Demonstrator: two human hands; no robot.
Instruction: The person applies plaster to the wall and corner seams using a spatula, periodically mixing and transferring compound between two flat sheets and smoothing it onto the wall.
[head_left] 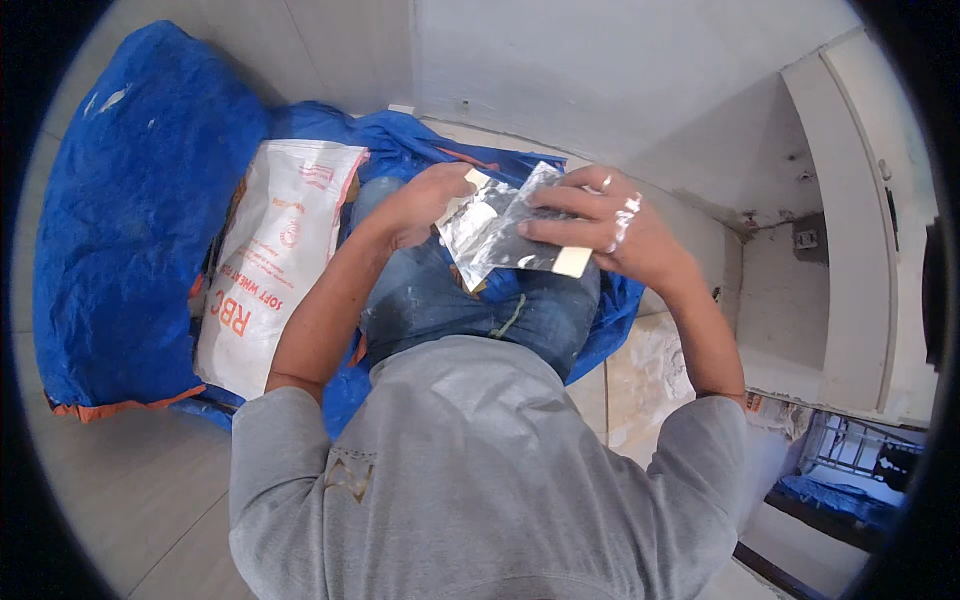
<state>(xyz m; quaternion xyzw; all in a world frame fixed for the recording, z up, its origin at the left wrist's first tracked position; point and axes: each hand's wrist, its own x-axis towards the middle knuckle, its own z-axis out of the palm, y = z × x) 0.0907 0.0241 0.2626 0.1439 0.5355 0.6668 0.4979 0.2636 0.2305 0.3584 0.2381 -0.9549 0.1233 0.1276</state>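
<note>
Over my lap, my left hand [432,200] is closed on the upper left edge of a crinkled shiny silver sheet [466,240], its fingertips partly hidden. My right hand [600,220] grips a second shiny, darker silvery piece [535,245] with a cream strip at its lower right end, which overlaps the first. White smears mark the knuckles of my right hand. I cannot make out what exactly the two pieces are.
A blue tarp [130,240] is bunched at the left, with a printed white sack [255,290] beside it. White walls [600,80] rise in front; a pale cabinet frame [840,230] and a metal rack [850,450] stand at the right, above tiled flooring [140,500].
</note>
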